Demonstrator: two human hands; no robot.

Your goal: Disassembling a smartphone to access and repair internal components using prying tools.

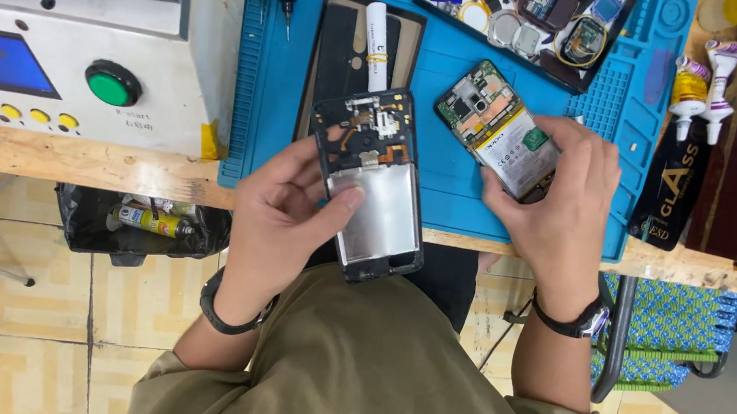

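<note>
Seen from the head camera, a person in an olive shirt is working over a blue repair mat point(439, 195) with two opened phones in hand. The left hand point(285, 214) is wrapping around a black phone frame point(373, 181), fingers curled behind its left edge and the thumb pressing flat on the frame's silver plate; the frame is hanging over the near edge of the wooden bench point(83, 163), tilted slightly. The right hand point(562, 196) is closing loosely on a second phone body point(499, 128), which is lying on the mat with its green circuit board and white battery facing up; fingers are resting on its lower end. One white tube point(375, 45) is lying on a black back cover point(342, 43) further up the mat. Two glue bottles point(702, 89) are standing at the right. One green button point(113, 83) is showing on the grey machine point(75, 44) at the left. Each wrist is wearing one band.
</note>
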